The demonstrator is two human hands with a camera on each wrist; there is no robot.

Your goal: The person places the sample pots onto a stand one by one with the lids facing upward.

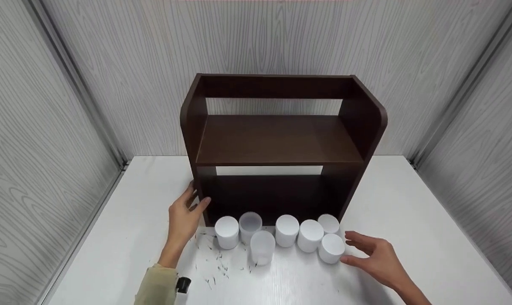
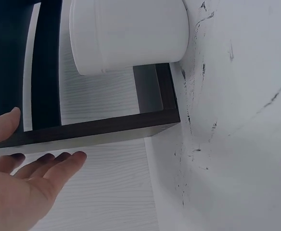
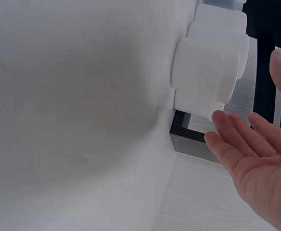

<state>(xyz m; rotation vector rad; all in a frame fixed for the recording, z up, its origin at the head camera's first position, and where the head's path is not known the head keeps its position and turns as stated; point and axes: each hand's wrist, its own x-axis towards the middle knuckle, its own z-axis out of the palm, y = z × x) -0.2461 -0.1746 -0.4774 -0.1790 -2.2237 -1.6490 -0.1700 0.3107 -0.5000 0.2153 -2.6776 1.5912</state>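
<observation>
A dark brown two-tier shelf (image 1: pixel 281 140) stands upright on the white table. My left hand (image 1: pixel 184 216) is at its left side panel, thumb on the inner side and extended fingers along the outer side. In the left wrist view that hand (image 2: pixel 30 178) straddles the panel edge, a white jar (image 2: pixel 131 33) above it. Several white cylindrical jars (image 1: pixel 287 231) stand in front of the shelf, with two translucent cups (image 1: pixel 262 248) among them. My right hand (image 1: pixel 376 258) has spread fingers beside the rightmost front jar (image 1: pixel 332 248); its palm (image 3: pixel 265 183) is bare in the right wrist view.
The white table (image 1: pixel 128 237) carries dark scuff marks (image 1: pixel 222 269) near the left jars. Grey wood-grain panels (image 1: pixel 277 38) enclose the table behind and on both sides. The shelf's upper board (image 1: pixel 277 137) lies above the jars.
</observation>
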